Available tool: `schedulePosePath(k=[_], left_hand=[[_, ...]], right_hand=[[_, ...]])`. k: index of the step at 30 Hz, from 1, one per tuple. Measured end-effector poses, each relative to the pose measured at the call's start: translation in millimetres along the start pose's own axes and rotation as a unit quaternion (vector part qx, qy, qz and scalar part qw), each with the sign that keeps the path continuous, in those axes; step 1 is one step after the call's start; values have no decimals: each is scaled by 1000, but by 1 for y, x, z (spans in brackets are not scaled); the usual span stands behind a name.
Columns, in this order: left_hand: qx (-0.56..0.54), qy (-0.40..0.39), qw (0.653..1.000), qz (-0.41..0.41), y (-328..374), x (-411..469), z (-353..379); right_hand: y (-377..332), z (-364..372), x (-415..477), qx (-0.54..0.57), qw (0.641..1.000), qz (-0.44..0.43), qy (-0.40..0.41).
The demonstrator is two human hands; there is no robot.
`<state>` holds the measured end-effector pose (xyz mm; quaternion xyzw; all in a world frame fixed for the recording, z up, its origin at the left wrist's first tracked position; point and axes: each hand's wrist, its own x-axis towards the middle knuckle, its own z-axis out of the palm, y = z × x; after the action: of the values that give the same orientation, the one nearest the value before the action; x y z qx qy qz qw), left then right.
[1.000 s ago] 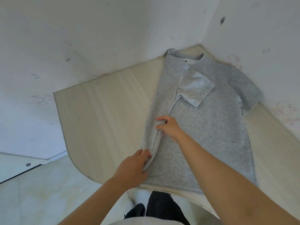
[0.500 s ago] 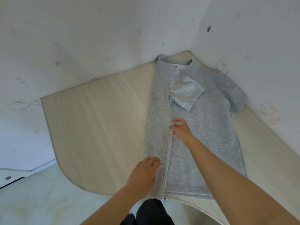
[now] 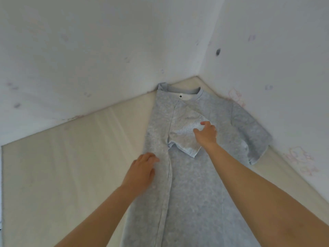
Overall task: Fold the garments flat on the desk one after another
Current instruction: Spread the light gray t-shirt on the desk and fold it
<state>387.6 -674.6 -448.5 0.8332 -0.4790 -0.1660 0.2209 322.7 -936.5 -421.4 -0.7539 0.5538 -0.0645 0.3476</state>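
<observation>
Your shirt (image 3: 195, 189) lay in the tabletop's (image 3: 71, 166) far corner, its left side folded inward. Your left hand (image 3: 140, 172) pressed flat on that folded edge. Your right hand (image 3: 206, 135) rested, fingers loosely spread, on the folded-in sleeve (image 3: 183, 139). Bare tabletop stretched wide to the left, while the other sleeve (image 3: 252, 136) lay close to the wall (image 3: 267, 68).

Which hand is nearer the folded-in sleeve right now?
Right. The right hand rests on the folded-in sleeve, at its right edge. The left hand lies nearer the person, on the folded left side of the shirt, apart from that sleeve.
</observation>
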Motion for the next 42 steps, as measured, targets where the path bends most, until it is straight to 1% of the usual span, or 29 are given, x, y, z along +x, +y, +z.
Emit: schedulePosePath(k=[3,5,7,9,11,14,15,16,18,19,20,21,22,23,25,26,27,29,30,31,33,34,35,36,38,40,42], left_hand=[[-5,0,1000,-21,-2,68,-19],[-10,11,999,-44,-8,106,-34],[-2,41,998,-56,-14,142,-47],[8,59,996,-65,-16,179,-55],[30,59,997,-48,-13,215,-60],[68,32,997,-17,-4,267,-62],[74,13,997,-13,-3,284,-60],[73,-8,997,-14,-2,293,-58],[72,-66,995,-34,-4,309,-50],[86,-90,991,-48,-7,312,-46],[108,-101,987,-64,-9,314,-45],[130,-89,984,-82,-12,316,-47],[149,-52,983,-96,-14,318,-52],[163,6,981,-104,-16,319,-59],[165,116,974,-100,-21,320,-72],[155,142,973,-98,-23,321,-75],[150,143,973,-99,-25,321,-74],[151,121,975,-113,-28,321,-62],[150,122,974,-115,-27,318,-55],[154,135,974,-98,-26,314,-48],[163,165,973,-21,-23,301,-30],[165,156,974,23,-24,290,-20],[163,129,976,61,-25,279,-8],[165,84,979,82,-28,266,3],[185,0,980,80,-33,248,25],[208,-19,977,49,-40,241,39],[225,-29,973,39,-40,239,41]], right_hand=[[3,-11,30,21,993,-112,5],[6,-13,40,20,987,-160,13],[9,-12,53,6,983,-186,-4],[11,-9,66,-6,982,-189,-25],[13,-7,76,-8,982,-188,-20],[12,-6,88,5,980,-198,16],[12,-4,95,3,982,-188,15],[10,-3,97,-15,985,-174,1],[8,-2,107,-109,985,-131,-42],[8,-1,110,-150,979,-124,-59],[7,-2,114,-169,974,-135,-61],[4,-4,118,-157,974,-152,-60],[-1,-7,123,-116,977,-172,-55],[-6,-10,128,-72,977,-200,-29],[-23,-13,142,-55,957,-277,73],[-32,-14,149,-76,945,-299,107],[-39,-11,155,-109,941,-301,111],[-46,0,162,-183,946,-257,72],[-46,6,162,-203,948,-238,50],[-45,10,158,-202,946,-248,49],[-38,15,144,-169,925,-336,49],[-30,19,135,-170,909,-379,25],[-19,21,128,-190,896,-402,-8],[-8,25,121,-217,890,-397,-48],[17,28,115,-265,894,-344,-107],[34,28,114,-288,897,-317,-114],[43,22,107,-289,902,-298,-122]])
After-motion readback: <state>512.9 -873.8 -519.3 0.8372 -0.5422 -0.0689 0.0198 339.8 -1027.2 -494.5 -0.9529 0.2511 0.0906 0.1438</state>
